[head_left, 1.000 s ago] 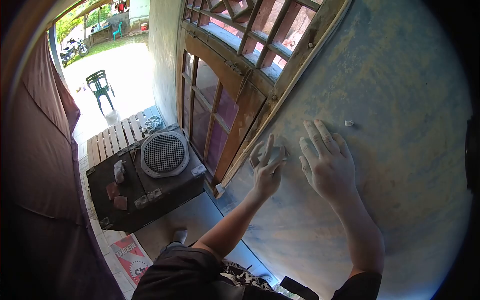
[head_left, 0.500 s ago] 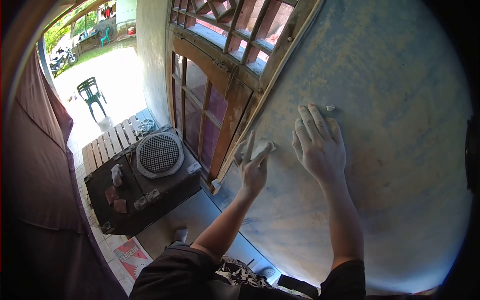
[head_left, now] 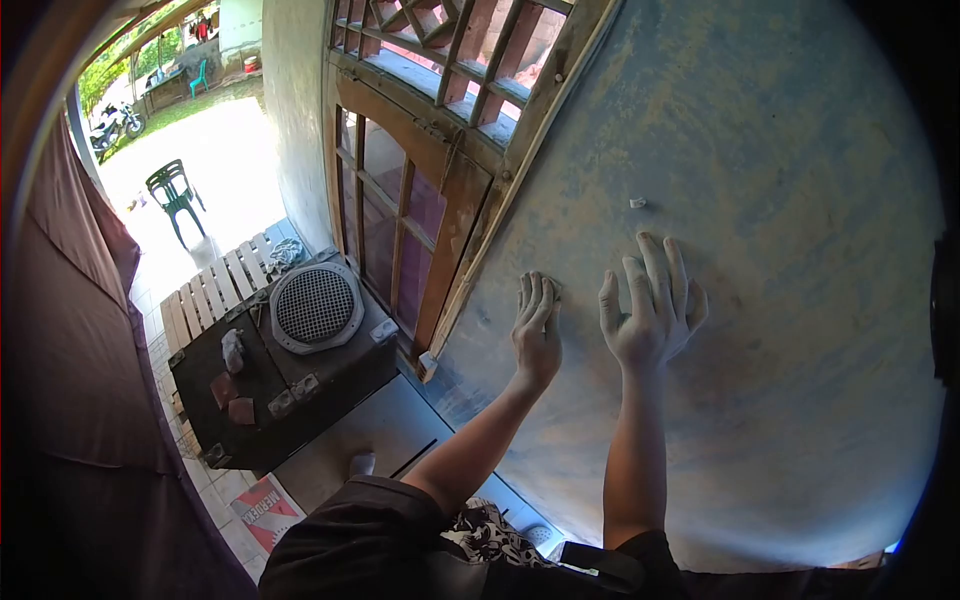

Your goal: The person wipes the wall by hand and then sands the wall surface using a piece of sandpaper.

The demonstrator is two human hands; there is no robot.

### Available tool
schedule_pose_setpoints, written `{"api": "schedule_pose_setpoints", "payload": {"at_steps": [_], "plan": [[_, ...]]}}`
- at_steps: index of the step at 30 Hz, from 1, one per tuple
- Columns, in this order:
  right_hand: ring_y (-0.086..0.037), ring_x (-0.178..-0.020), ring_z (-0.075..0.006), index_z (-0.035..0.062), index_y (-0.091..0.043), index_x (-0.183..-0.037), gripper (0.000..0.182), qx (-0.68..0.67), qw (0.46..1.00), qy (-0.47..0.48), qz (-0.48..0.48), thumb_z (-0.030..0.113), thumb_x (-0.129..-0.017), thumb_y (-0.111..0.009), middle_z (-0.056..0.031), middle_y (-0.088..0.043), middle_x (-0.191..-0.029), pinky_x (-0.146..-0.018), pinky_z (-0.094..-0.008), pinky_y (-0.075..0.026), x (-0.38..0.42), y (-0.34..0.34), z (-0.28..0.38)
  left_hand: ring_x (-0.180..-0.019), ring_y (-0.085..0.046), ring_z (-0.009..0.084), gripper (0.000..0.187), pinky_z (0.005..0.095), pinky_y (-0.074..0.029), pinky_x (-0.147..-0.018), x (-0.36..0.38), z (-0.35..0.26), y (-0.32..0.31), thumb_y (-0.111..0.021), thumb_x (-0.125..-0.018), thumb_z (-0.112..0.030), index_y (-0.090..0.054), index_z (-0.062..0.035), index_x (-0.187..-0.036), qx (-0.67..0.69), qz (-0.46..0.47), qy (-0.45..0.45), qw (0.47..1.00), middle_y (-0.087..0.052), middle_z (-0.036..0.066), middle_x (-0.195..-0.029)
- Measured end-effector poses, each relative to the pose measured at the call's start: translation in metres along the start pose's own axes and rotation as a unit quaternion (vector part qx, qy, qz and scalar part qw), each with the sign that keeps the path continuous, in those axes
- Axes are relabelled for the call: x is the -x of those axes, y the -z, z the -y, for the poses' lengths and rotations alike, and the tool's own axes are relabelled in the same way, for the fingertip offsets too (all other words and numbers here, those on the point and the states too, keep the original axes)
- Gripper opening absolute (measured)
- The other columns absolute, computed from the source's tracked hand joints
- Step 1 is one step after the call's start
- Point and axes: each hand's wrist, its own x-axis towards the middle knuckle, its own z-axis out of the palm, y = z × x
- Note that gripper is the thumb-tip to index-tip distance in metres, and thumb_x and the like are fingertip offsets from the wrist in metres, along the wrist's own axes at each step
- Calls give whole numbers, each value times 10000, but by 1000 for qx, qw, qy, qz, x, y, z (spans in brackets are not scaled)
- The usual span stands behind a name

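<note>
Dusted pale, my left hand (head_left: pixel 538 325) is pressed to the patchy blue-grey wall (head_left: pixel 780 330) beside the door frame. Its fingers are together over a piece of sandpaper (head_left: pixel 556 288), of which only a small edge shows. My right hand (head_left: pixel 650 305) is further right, also dusty, with its fingers spread and nothing in it. It is at the wall, though whether the palm touches cannot be made out. Above its fingertips a small whitish plug (head_left: pixel 638 203) sticks out of the wall.
A wooden door (head_left: pixel 425 230) with panes stands left of the wall. Below it, a dark speaker box (head_left: pixel 340 385) carries a round grille (head_left: pixel 318 307), reddish squares (head_left: pixel 241 410) and a greyish lump (head_left: pixel 233 350). Further off are a slatted bench (head_left: pixel 215 290) and a green chair (head_left: pixel 174 195).
My left hand has moved right along the wall, away from the door frame, covering more of the sandpaper. My right hand has shifted slightly lower, its fingers more spread. The view has turned slightly.
</note>
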Motion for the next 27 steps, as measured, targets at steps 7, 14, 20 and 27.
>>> {"api": "schedule_pose_setpoints", "payload": {"at_steps": [7, 14, 20, 27], "plan": [[-632, -1358, -187, 195, -782, -972, 191, 26, 1000, 2, -3, 347, -1005, -672, 55, -771, -1320, -1055, -402, -369, 4, -8, 0, -1581, -330, 386, 412, 443, -288, -1298, -60, -10, -6, -552, -1084, -43, -568, 100, -1471, 74, -86, 92, 989, -459, 286, -1617], [-610, -1399, -186, 191, -791, -995, 169, -14, 1000, 0, 27, 302, -1003, -663, 71, -770, -1333, -1113, -410, -364, 14, 1, -2, -1553, -396, 410, 453, 481, -357, -1260, 8, 3, -15, -575, -996, 102, -638, 47, -1441, 39, 1, -81, 996, -534, 251, -1580], [-590, -1433, -176, 210, -783, -1027, 140, -15, 999, 8, 50, 274, -991, -665, 84, -759, -1355, -1244, -421, -266, 26, -2, 2, -1580, -339, 415, 476, 475, -320, -1280, -38, 15, -10, -555, -1009, 76, -591, 51, -1483, 46, -83, 46, 994, -455, 263, -1637], [-615, -1392, -107, 240, -750, -946, 111, -14, 999, -23, 35, 240, -975, -643, 143, -734, -1388, -1231, -380, -302, 26, -5, 6, -1564, -372, 429, 454, 490, -339, -1270, -29, -22, -10, -588, -999, 45, -627, 44, -1451, 75, 29, -126, 989, -489, 273, -1610]]}}
